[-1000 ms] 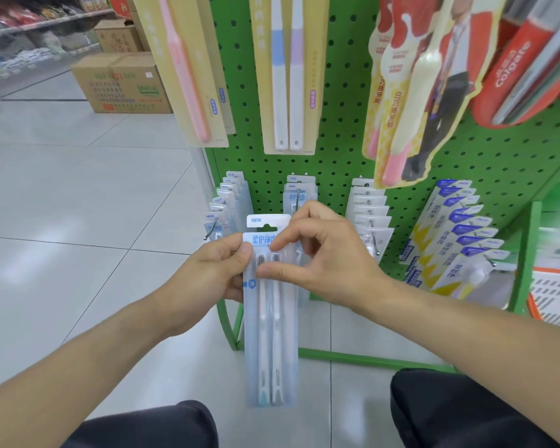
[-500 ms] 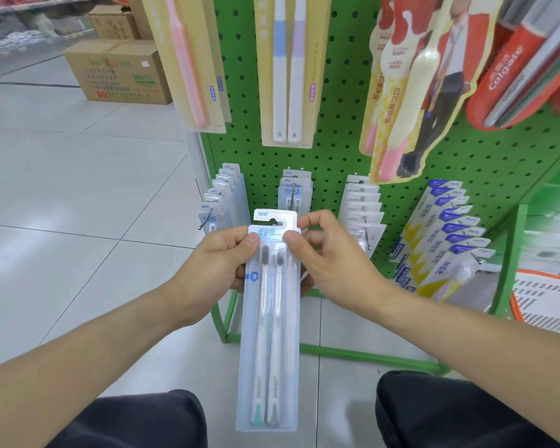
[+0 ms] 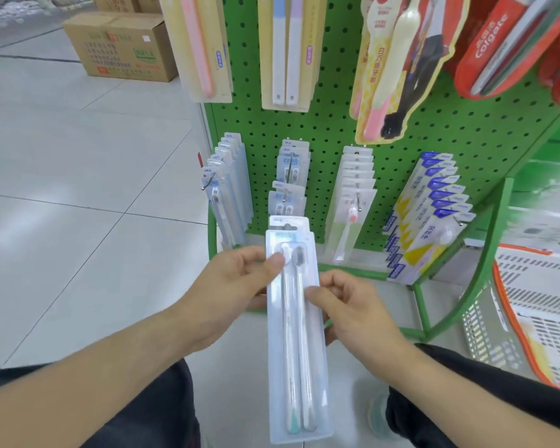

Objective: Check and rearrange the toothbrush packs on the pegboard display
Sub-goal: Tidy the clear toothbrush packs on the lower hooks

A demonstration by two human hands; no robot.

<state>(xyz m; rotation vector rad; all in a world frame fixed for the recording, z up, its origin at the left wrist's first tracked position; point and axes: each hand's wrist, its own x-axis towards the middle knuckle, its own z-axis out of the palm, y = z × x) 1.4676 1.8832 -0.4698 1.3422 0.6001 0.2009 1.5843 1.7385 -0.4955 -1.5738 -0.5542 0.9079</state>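
Green pegboard [image 3: 330, 130] fills the back of the shop, w/ rows of toothbrush packs on hooks along its bottom edge. Both hands hold one clear two-brush pack [image 3: 296, 331] in front of the middle hook [image 3: 290, 171]. Left hand [image 3: 236, 282] pinches the pack near the brush heads. Right hand [image 3: 349, 305] pinches its right side, lower down. A sec ago both hands pinched the top, & the right thumb was up by the hang hole. Now the right hand has slid down & the pack sits lower, away from the board. Looks like the pack is off the hook & being checked, not hung. Next prob: lift it so the hole meets the hook tip.
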